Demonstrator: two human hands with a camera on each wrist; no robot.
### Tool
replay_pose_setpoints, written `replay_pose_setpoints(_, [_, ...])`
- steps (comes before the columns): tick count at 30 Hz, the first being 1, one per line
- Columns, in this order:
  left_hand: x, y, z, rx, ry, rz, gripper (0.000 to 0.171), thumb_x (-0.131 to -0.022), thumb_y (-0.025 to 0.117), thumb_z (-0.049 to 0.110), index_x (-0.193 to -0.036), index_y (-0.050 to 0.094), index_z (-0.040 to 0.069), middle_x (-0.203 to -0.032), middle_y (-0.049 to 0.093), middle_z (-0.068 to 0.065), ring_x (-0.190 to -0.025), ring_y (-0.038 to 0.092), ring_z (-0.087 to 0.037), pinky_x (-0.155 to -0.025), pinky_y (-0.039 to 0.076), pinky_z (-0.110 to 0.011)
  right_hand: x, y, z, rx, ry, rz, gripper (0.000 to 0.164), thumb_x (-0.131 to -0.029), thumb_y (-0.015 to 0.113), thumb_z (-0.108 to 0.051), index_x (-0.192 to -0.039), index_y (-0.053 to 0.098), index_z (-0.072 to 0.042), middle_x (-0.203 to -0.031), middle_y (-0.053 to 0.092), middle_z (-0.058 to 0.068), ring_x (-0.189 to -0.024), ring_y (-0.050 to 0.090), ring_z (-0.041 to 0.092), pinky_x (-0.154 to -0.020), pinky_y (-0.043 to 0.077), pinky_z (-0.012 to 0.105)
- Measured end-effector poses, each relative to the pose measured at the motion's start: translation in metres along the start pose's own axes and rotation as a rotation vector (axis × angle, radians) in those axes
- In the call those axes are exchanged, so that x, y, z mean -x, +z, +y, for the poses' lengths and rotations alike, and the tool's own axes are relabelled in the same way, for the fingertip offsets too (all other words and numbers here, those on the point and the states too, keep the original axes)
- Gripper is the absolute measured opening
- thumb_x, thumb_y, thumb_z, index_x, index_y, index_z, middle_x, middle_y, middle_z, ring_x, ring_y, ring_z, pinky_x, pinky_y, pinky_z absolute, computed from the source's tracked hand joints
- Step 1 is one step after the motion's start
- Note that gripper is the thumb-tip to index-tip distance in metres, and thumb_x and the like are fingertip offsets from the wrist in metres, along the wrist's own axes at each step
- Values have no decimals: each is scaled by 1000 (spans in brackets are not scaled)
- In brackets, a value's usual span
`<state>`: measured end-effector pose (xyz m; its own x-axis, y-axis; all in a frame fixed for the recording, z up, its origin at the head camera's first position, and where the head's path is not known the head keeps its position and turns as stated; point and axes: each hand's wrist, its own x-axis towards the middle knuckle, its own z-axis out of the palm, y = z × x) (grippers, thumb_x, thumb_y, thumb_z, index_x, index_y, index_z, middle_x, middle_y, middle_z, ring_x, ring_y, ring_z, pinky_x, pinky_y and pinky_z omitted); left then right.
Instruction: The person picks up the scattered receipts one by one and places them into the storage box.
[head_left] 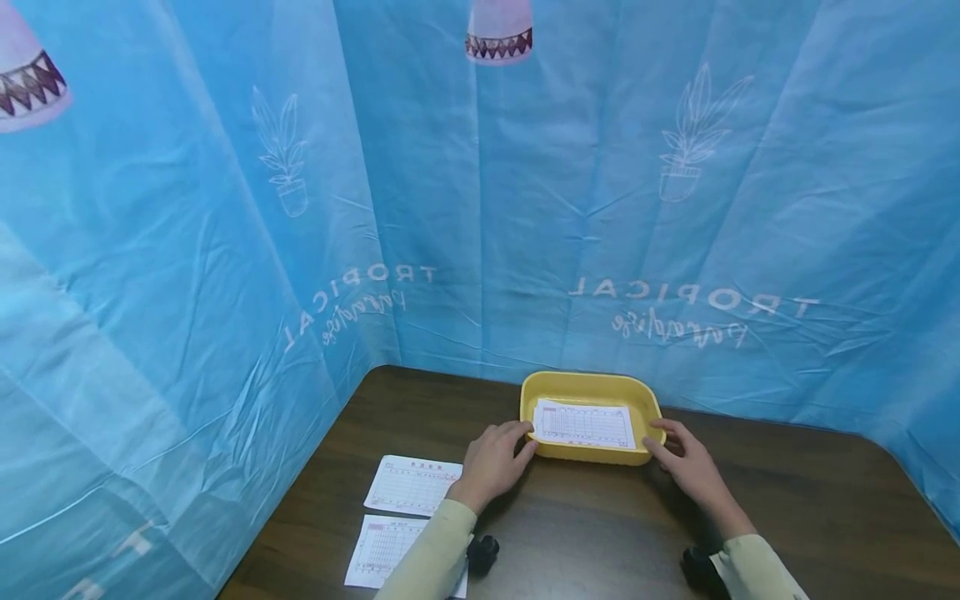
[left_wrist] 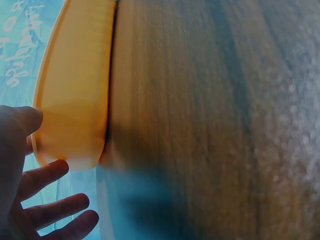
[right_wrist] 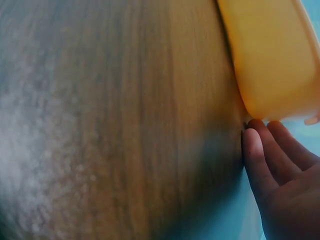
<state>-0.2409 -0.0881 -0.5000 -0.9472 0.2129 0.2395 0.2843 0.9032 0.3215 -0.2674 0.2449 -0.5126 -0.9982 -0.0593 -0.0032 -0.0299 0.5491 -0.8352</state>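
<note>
A shallow yellow plastic tray [head_left: 588, 454] stands near the back of the dark wooden table, with a few white printed sheets [head_left: 585, 425] lying in it. At the tray's left end, my left hand [head_left: 491, 462] pinches the rim. The left wrist view shows the thumb [left_wrist: 34, 120] on that rim, while the other fingers spread beside the end wall. My right hand [head_left: 693, 471] holds the right end, thumb over the edge. Low against the tray's end wall, several right fingertips [right_wrist: 254, 142] appear in the right wrist view.
Two groups of printed sheets lie on the left of the table, a farther one [head_left: 412, 483] and a nearer one [head_left: 382, 546], partly hidden by the left forearm. A blue printed curtain [head_left: 540, 208] encloses the table [head_left: 600, 533] at the back and sides.
</note>
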Motion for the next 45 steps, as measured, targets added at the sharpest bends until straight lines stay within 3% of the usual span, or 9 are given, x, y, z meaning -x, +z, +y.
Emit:
replay_pose_setpoints(12, [4,1,-1,11,7,12,42,-97,50,49,-132,57,26,-135,55,3,-115,55,-17,-89,49,-41,3,4,-2,-11,10,0,64,-93,58,-49,-140,40,-8,-140,37,28,-121,46,46,-83,53,46])
replay_pose_setpoints(20, [8,-1,0,52,-50,-38,51,-95,53,51,-140,48,26,-140,50,3,-122,51,-18,-94,46,-44,5,7,1,1,-7,9,62,-94,56,-48,-139,41,-8,-139,39,27,-118,47,45,-82,53,46])
replay_pose_setpoints(25, [10,-6,0,89,-71,-29,59,-94,55,49,-145,39,24,-142,48,2,-122,51,-19,-95,46,-43,4,6,4,-2,-19,15,62,-94,56,-48,-139,41,-9,-139,38,28,-119,47,45,-82,53,46])
replay_pose_setpoints(34, [11,-21,-2,153,-97,10,59,-94,54,51,-143,42,22,-144,46,2,-129,45,-18,-99,43,-45,1,2,3,14,-30,19,63,-95,55,-48,-140,40,-7,-137,39,29,-117,48,45,-79,54,45])
replay_pose_setpoints(39, [15,-26,-9,137,-123,7,62,-93,54,53,-144,39,23,-146,43,1,-131,42,-20,-98,42,-50,1,2,3,3,-31,28,62,-95,55,-48,-140,39,-8,-136,42,28,-116,50,42,-78,54,43])
replay_pose_setpoints(45, [26,-35,-26,146,-156,56,64,-89,64,48,-142,42,21,-142,47,-4,-127,46,-25,-93,44,-55,3,5,4,-4,-38,28,61,-96,54,-47,-140,39,-8,-135,43,28,-113,50,41,-78,54,42])
